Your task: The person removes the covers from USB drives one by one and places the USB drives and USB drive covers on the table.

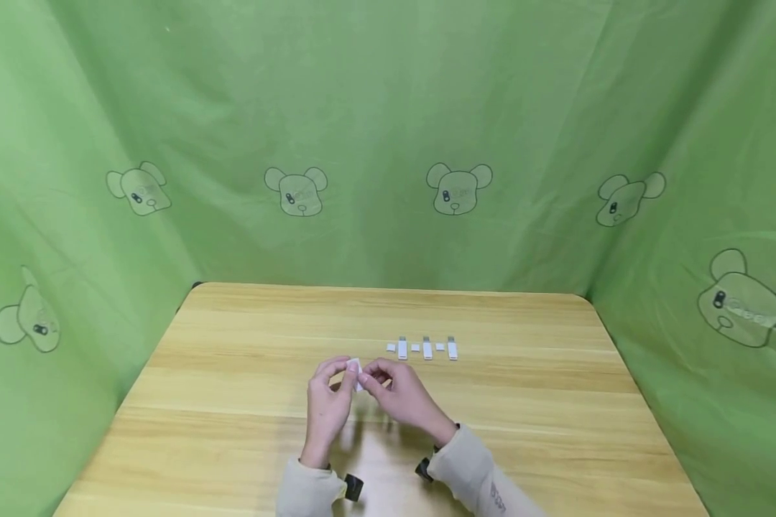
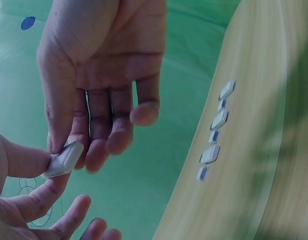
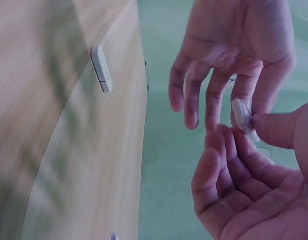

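Note:
A small white USB stick [image 1: 356, 365] is pinched between my two hands, low over the table. At its left side, my left hand [image 1: 326, 406] grips it between thumb and forefinger. The thumb and forefinger of my right hand [image 1: 407, 393] pinch its other end. The left wrist view shows the white stick [image 2: 66, 159] between both thumbs, with the other fingers loosely bent. Fingertips cover its ends, so I cannot tell whether a metal plug is bare. Just beyond the hands lie several white sticks [image 1: 427, 351] with bare metal plugs, and small white caps [image 1: 416, 347] between them.
A capped white stick [image 3: 102, 71] lies on the wooden table in the right wrist view; the head view does not show it. Green curtains [image 1: 375, 129] with bear-head outlines stand along the back and both sides of the table [image 1: 233, 345].

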Motion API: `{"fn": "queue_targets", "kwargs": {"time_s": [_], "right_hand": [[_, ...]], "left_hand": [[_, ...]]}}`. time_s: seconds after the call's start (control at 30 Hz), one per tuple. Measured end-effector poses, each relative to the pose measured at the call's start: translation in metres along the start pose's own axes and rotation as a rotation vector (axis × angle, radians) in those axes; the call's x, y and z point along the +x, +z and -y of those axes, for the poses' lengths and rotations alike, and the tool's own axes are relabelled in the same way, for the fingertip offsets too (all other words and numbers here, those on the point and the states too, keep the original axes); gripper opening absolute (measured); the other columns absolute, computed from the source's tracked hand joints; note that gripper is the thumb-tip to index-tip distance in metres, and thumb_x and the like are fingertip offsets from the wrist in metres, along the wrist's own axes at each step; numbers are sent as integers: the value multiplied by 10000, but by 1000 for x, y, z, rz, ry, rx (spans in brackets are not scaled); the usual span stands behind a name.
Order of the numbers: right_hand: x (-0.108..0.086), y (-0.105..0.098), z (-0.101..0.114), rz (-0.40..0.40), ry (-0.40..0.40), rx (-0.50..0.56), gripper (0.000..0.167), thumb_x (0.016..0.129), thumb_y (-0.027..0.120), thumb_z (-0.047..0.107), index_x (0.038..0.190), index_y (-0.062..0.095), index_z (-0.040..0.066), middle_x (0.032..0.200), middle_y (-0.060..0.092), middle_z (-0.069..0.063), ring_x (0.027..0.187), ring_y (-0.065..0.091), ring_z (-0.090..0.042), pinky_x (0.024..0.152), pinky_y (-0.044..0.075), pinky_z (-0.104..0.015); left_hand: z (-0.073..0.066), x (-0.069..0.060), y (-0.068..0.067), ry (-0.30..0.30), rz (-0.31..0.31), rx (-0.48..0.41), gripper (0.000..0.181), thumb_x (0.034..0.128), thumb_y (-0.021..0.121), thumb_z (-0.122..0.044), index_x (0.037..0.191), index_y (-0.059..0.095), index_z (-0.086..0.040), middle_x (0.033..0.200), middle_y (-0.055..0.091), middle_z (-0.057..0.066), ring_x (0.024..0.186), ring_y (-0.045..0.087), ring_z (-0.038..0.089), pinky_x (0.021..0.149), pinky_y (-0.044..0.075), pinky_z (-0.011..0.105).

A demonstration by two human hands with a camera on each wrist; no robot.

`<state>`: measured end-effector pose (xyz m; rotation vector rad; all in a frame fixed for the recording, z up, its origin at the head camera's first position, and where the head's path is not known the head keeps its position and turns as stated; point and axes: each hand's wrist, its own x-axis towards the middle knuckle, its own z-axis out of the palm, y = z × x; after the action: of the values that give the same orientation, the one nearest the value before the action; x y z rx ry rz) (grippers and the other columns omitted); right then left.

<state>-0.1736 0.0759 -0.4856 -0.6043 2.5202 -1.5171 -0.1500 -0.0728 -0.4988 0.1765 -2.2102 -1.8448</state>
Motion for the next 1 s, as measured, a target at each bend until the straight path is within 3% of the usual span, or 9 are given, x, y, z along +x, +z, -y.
{"fn": "queue_targets", "kwargs": {"time_s": [0.2, 0.47, 0.57, 0.73, 0.83, 1.0], "right_hand": [[1, -1, -2, 50, 70, 73, 220, 1014, 616, 255, 991, 686, 47, 925, 695, -198, 747, 624, -185, 585, 510, -224], [-2, 0, 3, 86, 109, 103, 238, 1028, 586, 257, 999, 651, 30, 963, 674, -230, 802, 621, -268, 585, 500, -228], [-4, 0, 5, 77, 113, 88, 221, 1032, 579, 244, 988, 649, 40, 969, 677, -222, 805, 614, -241, 602, 504, -235], [-4, -1, 8, 66, 109, 53, 172, 1033, 569, 205, 951, 644, 74, 955, 676, -207, 767, 578, -139, 614, 505, -238], [-5, -3, 9, 58, 109, 32, 155, 1024, 576, 177, 922, 637, 78, 914, 670, -184, 730, 565, -118, 593, 490, -232], [-7, -4, 10, 41, 113, 10, 138, 1003, 597, 140, 896, 629, 59, 853, 656, -142, 698, 552, -117, 567, 463, -218]], "left_hand": [[0, -1, 1, -24, 24, -60, 209, 974, 660, -146, 1006, 735, 47, 1284, 641, 254, 1255, 572, 392, 965, 571, 501], [-2, -4, 5, -113, -56, -95, 201, 944, 695, -126, 966, 741, 68, 1277, 655, 211, 1257, 568, 352, 925, 534, 361], [-5, -5, 7, -139, -77, -110, 195, 936, 694, -108, 972, 735, 79, 1290, 644, 214, 1274, 551, 359, 981, 502, 431], [-8, -8, 13, -175, -124, -168, 179, 920, 694, -69, 967, 720, 103, 1303, 624, 236, 1307, 517, 395, 1130, 324, 610], [-8, -8, 17, -191, -152, -202, 172, 911, 699, -47, 964, 715, 116, 1298, 617, 239, 1305, 510, 392, 1140, 302, 598], [-7, -9, 20, -210, -172, -242, 158, 912, 697, -34, 953, 720, 116, 1260, 635, 219, 1272, 531, 357, 1108, 367, 542]]}}
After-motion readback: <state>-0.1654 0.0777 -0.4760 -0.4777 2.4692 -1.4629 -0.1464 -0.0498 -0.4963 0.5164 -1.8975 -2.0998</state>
